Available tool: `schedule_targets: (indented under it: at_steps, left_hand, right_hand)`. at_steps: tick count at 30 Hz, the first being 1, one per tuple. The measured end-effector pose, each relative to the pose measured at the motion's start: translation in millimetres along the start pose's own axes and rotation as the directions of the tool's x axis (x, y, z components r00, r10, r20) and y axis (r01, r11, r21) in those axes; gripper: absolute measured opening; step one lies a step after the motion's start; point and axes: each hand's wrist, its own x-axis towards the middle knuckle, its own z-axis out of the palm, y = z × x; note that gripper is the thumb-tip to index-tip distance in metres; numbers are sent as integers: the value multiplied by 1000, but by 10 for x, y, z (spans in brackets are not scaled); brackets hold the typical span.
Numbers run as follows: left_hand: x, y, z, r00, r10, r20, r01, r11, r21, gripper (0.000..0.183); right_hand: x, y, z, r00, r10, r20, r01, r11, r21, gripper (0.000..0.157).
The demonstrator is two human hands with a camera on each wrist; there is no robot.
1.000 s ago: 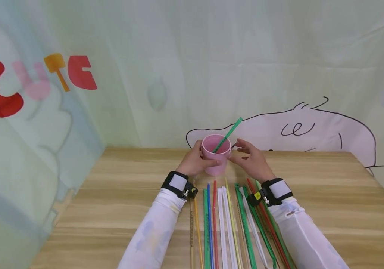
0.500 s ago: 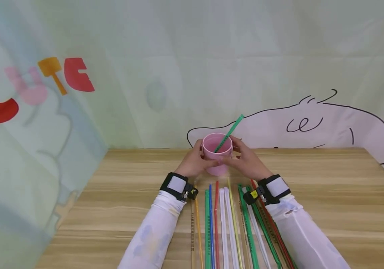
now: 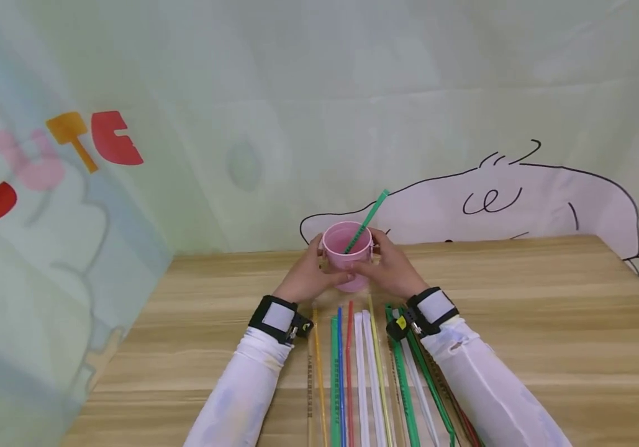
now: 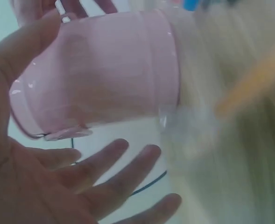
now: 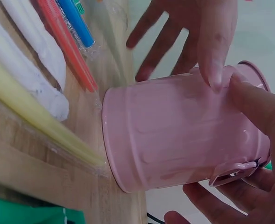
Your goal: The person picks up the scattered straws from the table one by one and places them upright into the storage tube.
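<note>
A small pink bucket stands upright near the far edge of the table, a green wrapped straw leaning in it and poking above the rim. My left hand holds its left side, thumb across the front and fingers spread around the side. On the other side, my right hand holds the bucket too, with the thumb on its front and fingers behind, beside the handle lug. The two thumbs nearly meet on the front wall. The bucket's back is hidden.
In front of the bucket lies a row of several straws, among them an orange one, a blue one, a red one, white ones and a yellow one. My right forearm covers some at the right. A printed curtain hangs behind the table.
One second ago my right hand was at the bucket's right with its fingers lifted away; now it holds the bucket. The left hand has stayed on it. The head view has shifted slightly.
</note>
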Motion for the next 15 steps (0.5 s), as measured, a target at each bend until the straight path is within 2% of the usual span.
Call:
schedule_targets:
  at_steps: [2, 4, 8, 11, 15]
  left_hand:
    - [-108, 18, -21, 1000, -24, -6, 24, 996, 91, 99]
    - [-230, 45, -44, 998, -54, -16, 56, 978, 201, 95]
    - [-538, 130, -86, 993, -120, -9, 114, 913, 392, 88]
    - [-769, 183, -97, 990, -143, -1, 126, 874, 470, 80]
    - [-990, 208, -72, 988, -151, 22, 118, 847, 518, 72]
  right_hand:
    - [-11, 14, 18, 1000, -1, -2, 1, 1000, 8, 73]
    - [-12, 28, 35, 1000, 3, -7, -3, 1000, 19, 73]
    - [-5, 28, 54, 999, 38, -10, -38, 999, 31, 74]
    - [1, 17, 54, 998, 61, -13, -61, 998, 22, 75]
    - [11, 13, 26, 998, 62, -32, -62, 998, 7, 74]
